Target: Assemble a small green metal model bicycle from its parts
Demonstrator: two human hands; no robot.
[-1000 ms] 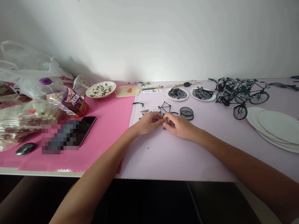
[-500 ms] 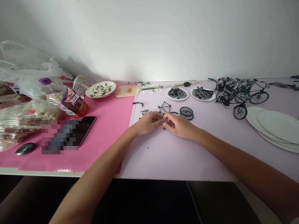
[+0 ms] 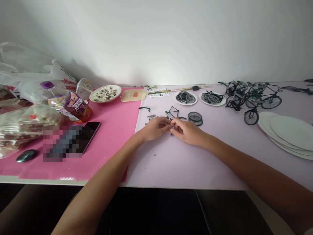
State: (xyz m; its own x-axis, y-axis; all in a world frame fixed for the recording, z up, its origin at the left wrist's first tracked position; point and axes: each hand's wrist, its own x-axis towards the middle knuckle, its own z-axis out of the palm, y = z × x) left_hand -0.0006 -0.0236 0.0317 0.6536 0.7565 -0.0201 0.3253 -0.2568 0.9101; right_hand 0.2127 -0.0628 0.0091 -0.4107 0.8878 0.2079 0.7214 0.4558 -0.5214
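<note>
My left hand (image 3: 157, 128) and my right hand (image 3: 187, 130) meet fingertip to fingertip low over the pale table. Both are closed in a pinch around a small dark part, mostly hidden by the fingers, so its kind does not show. Just beyond the fingers lies a green toy bicycle frame (image 3: 173, 112). To its right rest two spoked toy wheels (image 3: 195, 118), one overlapping the other. A curved green piece (image 3: 144, 108) and a small grey part (image 3: 151, 116) lie beyond my left hand.
White plates of toy wheels (image 3: 185, 98) and black parts (image 3: 212, 98) stand at the back. Assembled toy bicycles (image 3: 259, 96) and stacked plates (image 3: 290, 133) are on the right. Leftward are a bowl (image 3: 105, 94), a bottle (image 3: 68, 102), a phone (image 3: 90, 135) and a mouse (image 3: 26, 156).
</note>
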